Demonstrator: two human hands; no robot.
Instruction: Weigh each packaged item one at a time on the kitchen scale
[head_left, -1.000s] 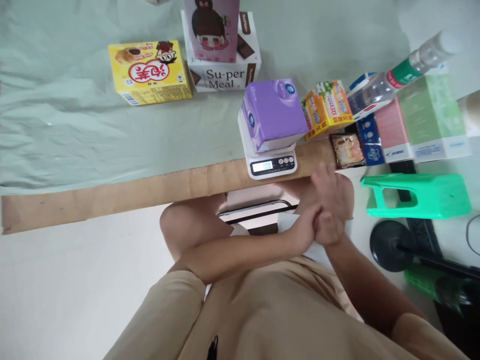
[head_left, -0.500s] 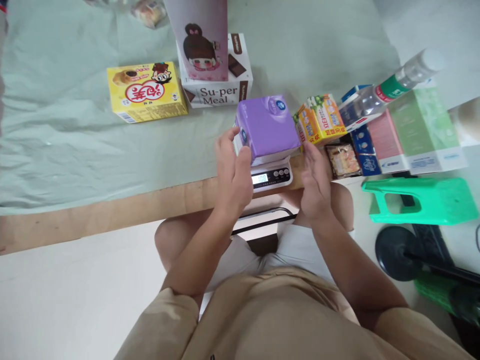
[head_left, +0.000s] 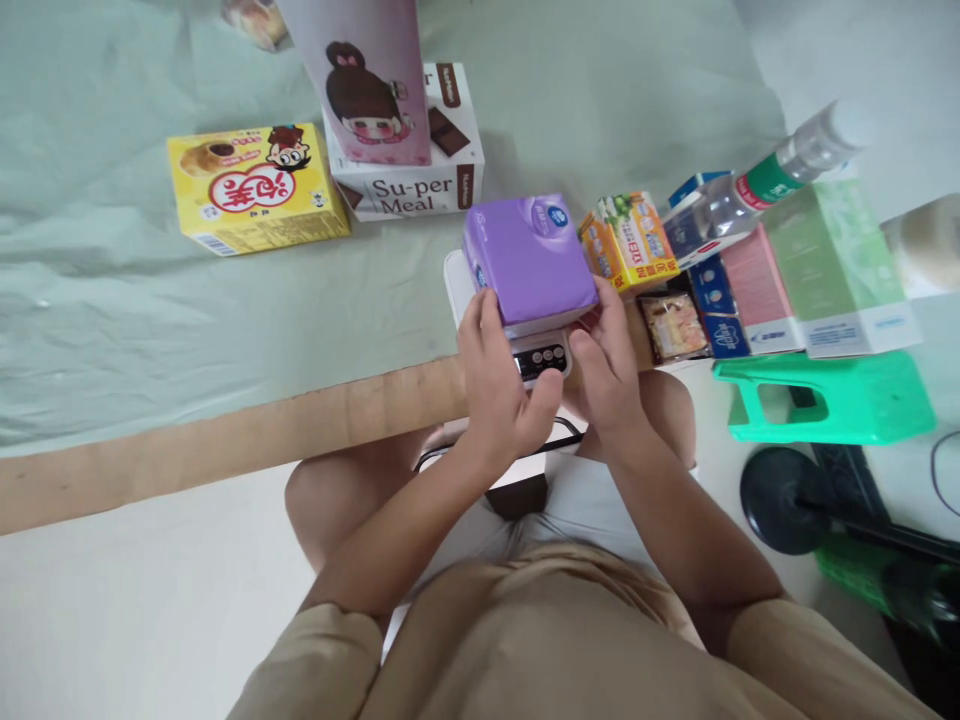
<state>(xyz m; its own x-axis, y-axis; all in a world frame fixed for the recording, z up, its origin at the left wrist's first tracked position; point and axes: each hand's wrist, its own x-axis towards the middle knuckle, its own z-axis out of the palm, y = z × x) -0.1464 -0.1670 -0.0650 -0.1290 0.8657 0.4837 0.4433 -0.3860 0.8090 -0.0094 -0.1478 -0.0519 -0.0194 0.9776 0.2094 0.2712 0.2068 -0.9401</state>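
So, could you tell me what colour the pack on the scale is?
Purple pack, clearest in the head view.

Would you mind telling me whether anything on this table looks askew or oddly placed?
The clear water bottle lies tilted across the row of boxes at the right instead of standing. The purple tissue pack overhangs the small white scale, with the left hand and right hand at its near corners. Nothing looks spilled or damaged.

both forearms reach forward, left hand and right hand close together, fingers extended and slightly curled.
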